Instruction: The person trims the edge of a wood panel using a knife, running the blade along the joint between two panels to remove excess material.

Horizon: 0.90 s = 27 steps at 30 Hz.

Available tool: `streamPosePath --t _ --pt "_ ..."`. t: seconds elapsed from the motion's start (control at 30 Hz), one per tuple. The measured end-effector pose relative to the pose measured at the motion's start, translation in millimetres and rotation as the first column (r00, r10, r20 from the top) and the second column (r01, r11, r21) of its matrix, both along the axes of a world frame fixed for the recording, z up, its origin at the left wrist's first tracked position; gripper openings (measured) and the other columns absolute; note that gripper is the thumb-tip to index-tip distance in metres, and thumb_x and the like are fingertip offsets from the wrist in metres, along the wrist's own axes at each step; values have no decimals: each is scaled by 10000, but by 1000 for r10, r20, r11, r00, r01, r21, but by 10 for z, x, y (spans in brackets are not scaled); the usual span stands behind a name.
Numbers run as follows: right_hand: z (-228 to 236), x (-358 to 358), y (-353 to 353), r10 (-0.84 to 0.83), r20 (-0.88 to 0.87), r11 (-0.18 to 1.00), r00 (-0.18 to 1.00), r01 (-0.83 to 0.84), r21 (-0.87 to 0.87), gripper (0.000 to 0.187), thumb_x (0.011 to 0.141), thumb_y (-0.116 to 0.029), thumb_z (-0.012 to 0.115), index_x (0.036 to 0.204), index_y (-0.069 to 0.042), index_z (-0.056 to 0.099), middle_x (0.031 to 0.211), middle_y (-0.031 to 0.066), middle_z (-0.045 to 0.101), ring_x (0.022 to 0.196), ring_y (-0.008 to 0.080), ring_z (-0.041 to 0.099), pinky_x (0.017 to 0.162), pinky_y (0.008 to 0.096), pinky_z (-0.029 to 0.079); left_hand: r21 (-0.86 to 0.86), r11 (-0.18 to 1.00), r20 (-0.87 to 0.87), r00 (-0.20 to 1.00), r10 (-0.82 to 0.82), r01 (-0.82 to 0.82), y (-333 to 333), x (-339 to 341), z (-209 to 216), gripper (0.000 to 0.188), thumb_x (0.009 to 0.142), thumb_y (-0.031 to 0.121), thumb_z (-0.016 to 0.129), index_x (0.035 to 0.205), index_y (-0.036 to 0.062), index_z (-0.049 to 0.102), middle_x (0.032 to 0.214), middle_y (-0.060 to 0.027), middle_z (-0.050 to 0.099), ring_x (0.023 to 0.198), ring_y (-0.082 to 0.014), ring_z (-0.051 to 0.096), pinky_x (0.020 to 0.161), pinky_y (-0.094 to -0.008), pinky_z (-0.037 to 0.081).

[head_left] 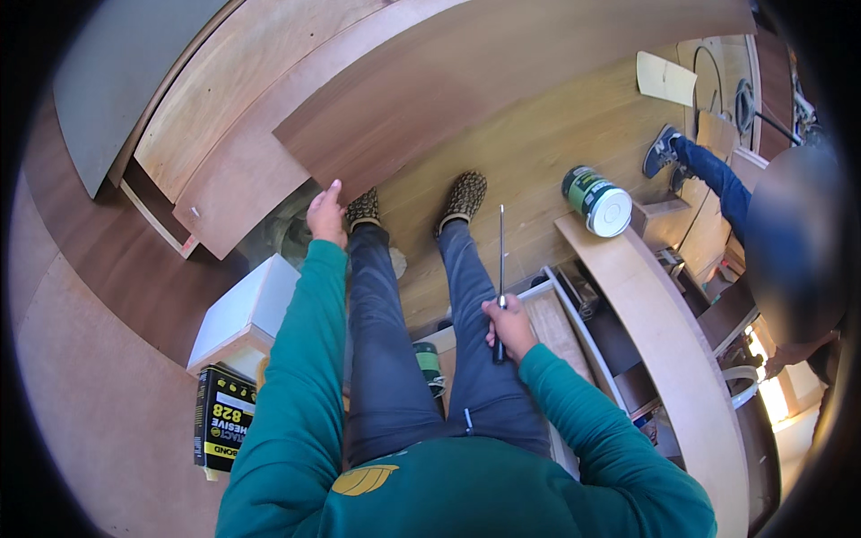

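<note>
My left hand [327, 217] is closed at the near corner of a large brown sheet panel [404, 125], its thumb resting along the edge. The fingers under the panel are partly hidden. In my right hand [511, 328] is a long screwdriver [501, 260], gripped by its black handle, with the thin metal shaft pointing away from me. The screwdriver is held above my right thigh, apart from the panel.
More wooden sheets [224, 99] lie at the left. A green can [597, 201] stands on a long light board [646, 314] at the right, beside open drawers. A black and yellow box [222, 417] sits at lower left. Another person [717, 188] is at the far right.
</note>
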State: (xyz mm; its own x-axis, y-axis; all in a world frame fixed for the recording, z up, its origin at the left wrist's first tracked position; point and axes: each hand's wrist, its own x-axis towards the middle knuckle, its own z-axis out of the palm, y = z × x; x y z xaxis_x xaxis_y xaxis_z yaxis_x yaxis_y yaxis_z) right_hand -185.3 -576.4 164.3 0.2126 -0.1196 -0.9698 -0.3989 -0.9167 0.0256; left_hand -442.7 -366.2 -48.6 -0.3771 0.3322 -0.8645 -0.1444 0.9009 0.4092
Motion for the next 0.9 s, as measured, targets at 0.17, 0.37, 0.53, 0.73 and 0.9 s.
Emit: streamPosePath --t 0.17,0.37,0.53,0.73,0.9 --pt "-91 -98 563 -235 -54 968 971 238 78 215 937 -251 627 917 -85 493 589 46 506 427 170 506 390 309 439 -15 998 142 988 -52 55 -38 -140 -102 550 838 346 766 1257 34 592 1141 -58 594 1010 -166 544 871 -315 463" --pt "-238 -344 1154 -466 -266 831 844 521 198 249 995 -336 547 958 -101 474 630 41 516 474 174 522 421 304 444 311 481 -644 554 -528 820 370 111 380 589 847 266 726 1331 2 519 1292 -189 550 1187 -340 512 1038 -427 386" --pt "-643 -625 1571 -603 -458 696 653 712 98 304 1005 -391 517 917 -101 482 630 54 505 513 205 513 462 344 456 128 -104 -886 67 -459 986 1316 361 137 625 899 418 614 1436 144 446 1494 -123 405 1381 -305 355 1152 -458 255" --pt "-952 -1025 2015 -730 -408 561 548 822 98 329 1010 -417 482 897 -109 480 620 62 498 524 227 511 471 367 459 -93 -358 -893 -237 -383 929 1549 478 -296 663 944 526 465 1528 244 326 1616 -43 232 1486 -245 210 1212 -455 99" --pt "-1364 -1075 2030 -740 -446 562 504 827 2 345 1010 -436 462 859 -126 479 615 58 494 526 230 505 461 361 440 -104 -353 -894 -243 -376 930 1533 493 -306 667 941 524 467 1531 250 318 1614 -36 239 1484 -222 219 1212 -450 101"
